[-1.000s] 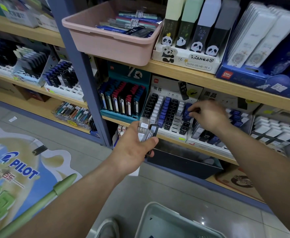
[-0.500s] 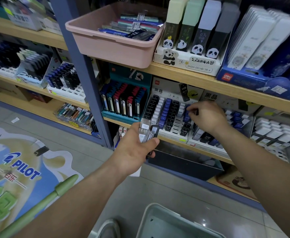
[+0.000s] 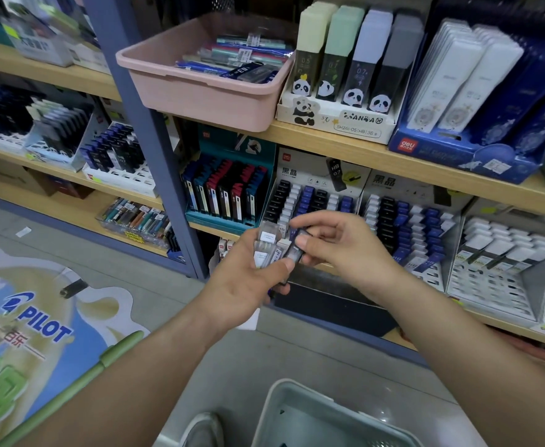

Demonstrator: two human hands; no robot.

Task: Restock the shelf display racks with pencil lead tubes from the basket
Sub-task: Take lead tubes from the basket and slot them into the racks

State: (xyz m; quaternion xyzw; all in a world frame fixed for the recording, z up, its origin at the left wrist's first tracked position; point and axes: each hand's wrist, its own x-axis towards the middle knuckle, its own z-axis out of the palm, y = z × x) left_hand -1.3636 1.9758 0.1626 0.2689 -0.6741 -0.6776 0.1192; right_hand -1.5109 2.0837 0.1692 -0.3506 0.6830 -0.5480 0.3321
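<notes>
Now my left hand (image 3: 248,285) grips a small bunch of clear lead tubes (image 3: 266,250), held up in front of the display rack (image 3: 316,171) on the shelf (image 3: 393,162). Just to the right, my right hand (image 3: 342,253) pinches one dark tube (image 3: 296,251) at the edge of that bunch, thumb on it. Below both wrists sits the grey basket (image 3: 272,411) on the floor (image 3: 313,350)

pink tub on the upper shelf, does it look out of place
Yes: the pink plastic tub juts forward past the wooden shelf's front edge, and loose packaged pens lie jumbled inside, unlike the tidy panda display box beside it.
</notes>
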